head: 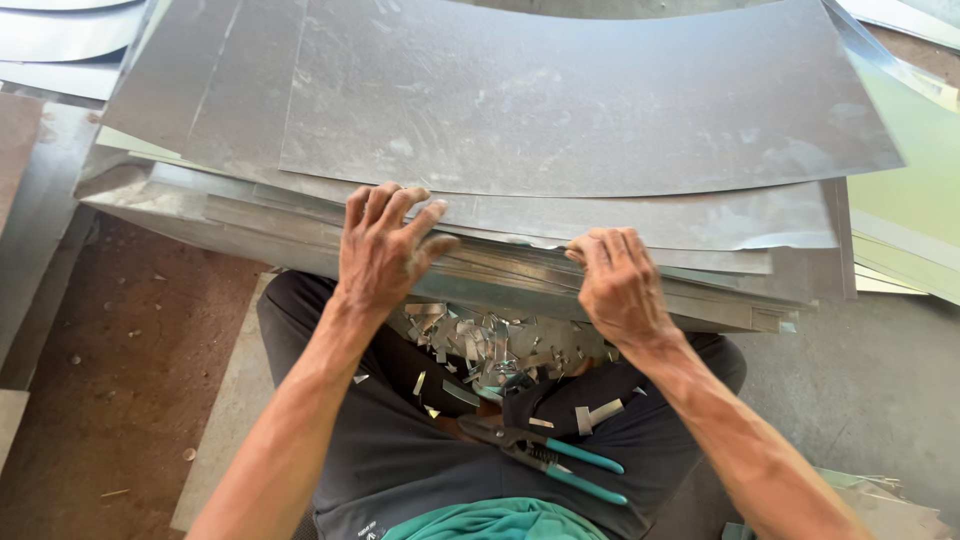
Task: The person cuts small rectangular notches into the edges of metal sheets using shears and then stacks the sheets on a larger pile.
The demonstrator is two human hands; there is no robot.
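A stack of grey curved metal sheets lies in front of me, its near edge over my lap. My left hand rests on that near edge, fingers bent over the top sheets. My right hand grips the same edge further right, its fingers curled around the sheets. Between my hands, on my dark trousers, sits a heap of small shiny metal offcuts. Pliers with teal handles lie on my lap below the heap.
More metal sheets lie at the far left and at the right. Brown dirt floor shows to the left, grey floor to the right. A few crumpled scraps sit at the bottom right.
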